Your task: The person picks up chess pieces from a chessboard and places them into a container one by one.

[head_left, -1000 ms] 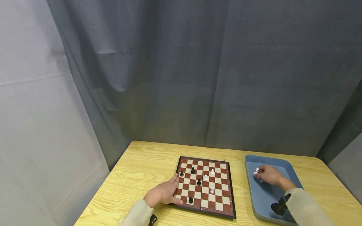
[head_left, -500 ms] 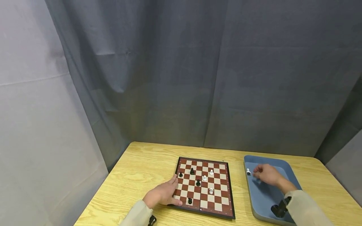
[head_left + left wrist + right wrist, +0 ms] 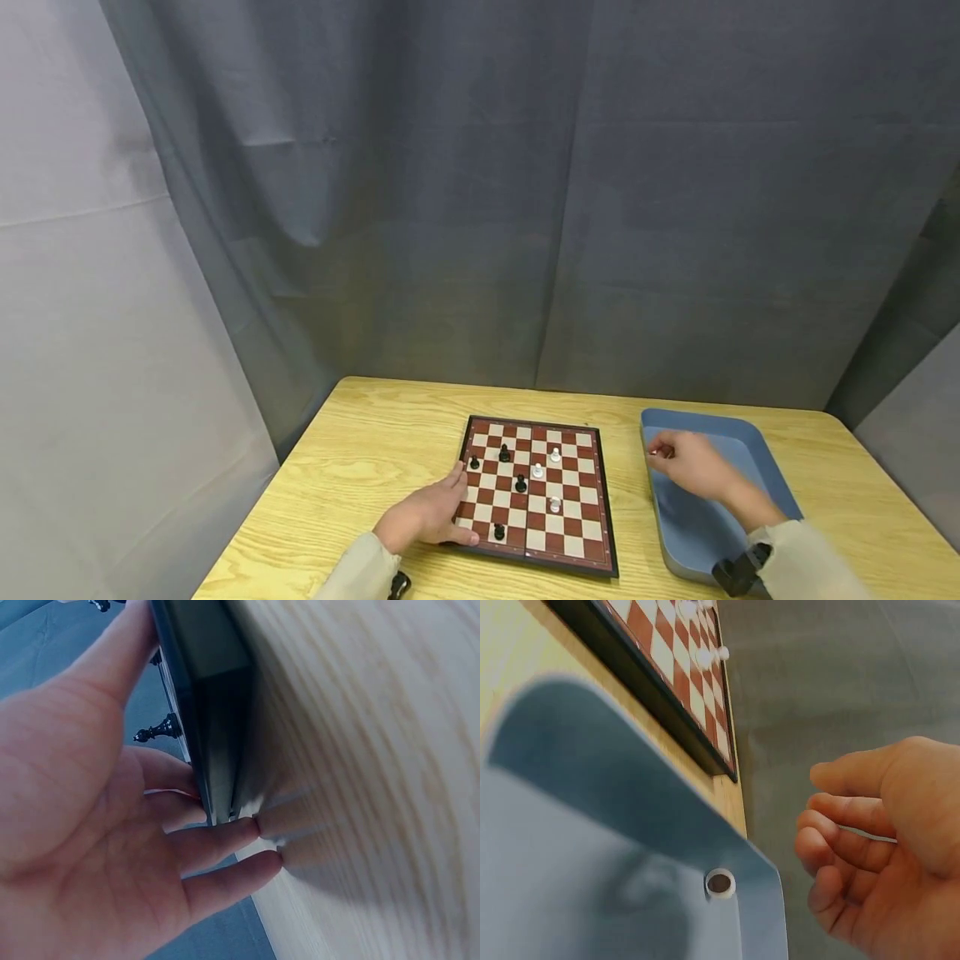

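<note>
A brown-and-cream chessboard lies on the table with several black chess pieces and three white ones standing on it. My left hand rests at its near left corner, thumb over the near edge, fingers along the left side; in the left wrist view two fingertips reach the table. Over the left wall of the blue tray is my right hand, its fingers loosely bent with a gap to the thumb. A white chess piece lies in the tray's corner, its dark base showing; the fingers mostly hide it in the head view.
The wooden table extends left of the board, with a strip between board and tray. Grey curtains hang behind the table's far edge and at both sides. The tray has raised walls.
The white piece, at my right fingertips a second ago, then lay apart from them by the tray wall. My right hand has since moved left over it. My left hand stays on the board.
</note>
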`<act>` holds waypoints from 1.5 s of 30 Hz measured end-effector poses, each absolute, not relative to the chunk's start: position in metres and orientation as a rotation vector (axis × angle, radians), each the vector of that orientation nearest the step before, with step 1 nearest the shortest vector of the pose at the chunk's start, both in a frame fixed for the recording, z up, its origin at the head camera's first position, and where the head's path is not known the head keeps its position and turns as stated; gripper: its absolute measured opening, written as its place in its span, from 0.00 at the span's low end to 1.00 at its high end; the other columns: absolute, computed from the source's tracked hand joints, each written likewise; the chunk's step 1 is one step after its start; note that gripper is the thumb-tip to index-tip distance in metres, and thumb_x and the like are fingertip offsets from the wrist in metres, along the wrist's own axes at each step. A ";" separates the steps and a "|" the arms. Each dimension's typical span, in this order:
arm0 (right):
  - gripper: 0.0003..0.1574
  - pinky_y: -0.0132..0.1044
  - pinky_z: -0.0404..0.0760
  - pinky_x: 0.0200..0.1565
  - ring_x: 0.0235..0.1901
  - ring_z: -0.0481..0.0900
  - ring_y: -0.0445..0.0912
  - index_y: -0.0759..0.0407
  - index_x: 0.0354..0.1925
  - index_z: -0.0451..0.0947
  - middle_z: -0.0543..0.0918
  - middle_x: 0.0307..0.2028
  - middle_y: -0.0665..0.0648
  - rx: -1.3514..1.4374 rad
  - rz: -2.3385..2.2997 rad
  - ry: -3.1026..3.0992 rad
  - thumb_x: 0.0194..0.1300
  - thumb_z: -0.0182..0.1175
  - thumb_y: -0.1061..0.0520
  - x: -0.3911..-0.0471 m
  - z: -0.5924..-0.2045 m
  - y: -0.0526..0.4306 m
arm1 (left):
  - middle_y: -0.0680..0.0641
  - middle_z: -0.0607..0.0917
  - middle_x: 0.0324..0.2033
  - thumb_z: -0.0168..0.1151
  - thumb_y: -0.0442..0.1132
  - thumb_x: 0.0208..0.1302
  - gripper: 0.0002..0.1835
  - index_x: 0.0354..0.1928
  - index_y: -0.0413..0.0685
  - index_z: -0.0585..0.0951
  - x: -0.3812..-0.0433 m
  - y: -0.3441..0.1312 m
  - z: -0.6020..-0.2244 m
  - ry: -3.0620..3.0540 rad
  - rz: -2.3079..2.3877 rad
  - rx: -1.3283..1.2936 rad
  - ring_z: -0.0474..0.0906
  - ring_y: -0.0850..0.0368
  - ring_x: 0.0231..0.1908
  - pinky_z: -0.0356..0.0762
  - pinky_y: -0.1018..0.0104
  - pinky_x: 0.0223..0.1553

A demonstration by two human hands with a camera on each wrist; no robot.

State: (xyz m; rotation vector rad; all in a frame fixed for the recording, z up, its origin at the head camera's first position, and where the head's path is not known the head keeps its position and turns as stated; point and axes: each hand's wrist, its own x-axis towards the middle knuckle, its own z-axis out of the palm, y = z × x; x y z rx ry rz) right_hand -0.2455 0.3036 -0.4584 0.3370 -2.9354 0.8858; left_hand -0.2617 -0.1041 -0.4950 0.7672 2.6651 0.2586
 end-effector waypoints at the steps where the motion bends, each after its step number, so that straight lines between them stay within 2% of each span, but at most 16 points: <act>1: 0.11 0.37 0.74 0.28 0.29 0.75 0.42 0.64 0.41 0.80 0.79 0.30 0.50 0.351 0.913 -2.932 0.65 0.60 0.58 -0.244 -0.458 0.300 | 0.40 0.47 0.73 0.62 0.66 0.53 0.54 0.72 0.38 0.54 -0.261 -0.104 -0.494 2.668 0.261 0.772 0.60 0.45 0.66 0.65 0.57 0.61; 14: 0.08 0.32 0.75 0.29 0.28 0.74 0.36 0.62 0.41 0.80 0.78 0.28 0.45 0.678 1.033 -2.832 0.62 0.62 0.61 -0.238 -0.463 0.252 | 0.38 0.46 0.72 0.62 0.66 0.52 0.56 0.72 0.36 0.53 -0.261 -0.106 -0.491 2.683 0.275 0.767 0.59 0.42 0.66 0.62 0.55 0.63; 21: 0.11 0.33 0.76 0.31 0.31 0.75 0.37 0.65 0.43 0.80 0.80 0.34 0.52 0.807 1.098 -2.876 0.62 0.62 0.62 -0.234 -0.472 0.229 | 0.38 0.47 0.72 0.62 0.66 0.52 0.56 0.72 0.36 0.53 -0.261 -0.106 -0.490 2.681 0.277 0.781 0.59 0.42 0.66 0.64 0.55 0.62; 27: 0.16 0.33 0.76 0.29 0.31 0.76 0.40 0.65 0.48 0.79 0.80 0.38 0.53 0.853 1.187 -2.925 0.60 0.64 0.62 -0.230 -0.478 0.213 | 0.39 0.47 0.72 0.62 0.66 0.53 0.56 0.72 0.37 0.53 -0.262 -0.106 -0.491 2.675 0.273 0.779 0.59 0.42 0.66 0.64 0.55 0.61; 34: 0.20 0.32 0.77 0.31 0.30 0.75 0.40 0.68 0.48 0.78 0.79 0.37 0.54 0.917 1.210 -2.917 0.56 0.66 0.65 -0.231 -0.487 0.201 | 0.39 0.46 0.73 0.62 0.67 0.52 0.56 0.72 0.38 0.53 -0.263 -0.105 -0.495 2.671 0.272 0.763 0.58 0.43 0.67 0.63 0.55 0.62; 45: 0.17 0.32 0.76 0.31 0.29 0.74 0.37 0.62 0.47 0.80 0.79 0.36 0.50 0.920 1.178 -2.961 0.58 0.66 0.59 -0.232 -0.496 0.190 | 0.39 0.46 0.73 0.62 0.66 0.52 0.56 0.72 0.37 0.53 -0.262 -0.104 -0.495 2.664 0.270 0.767 0.58 0.43 0.66 0.64 0.55 0.62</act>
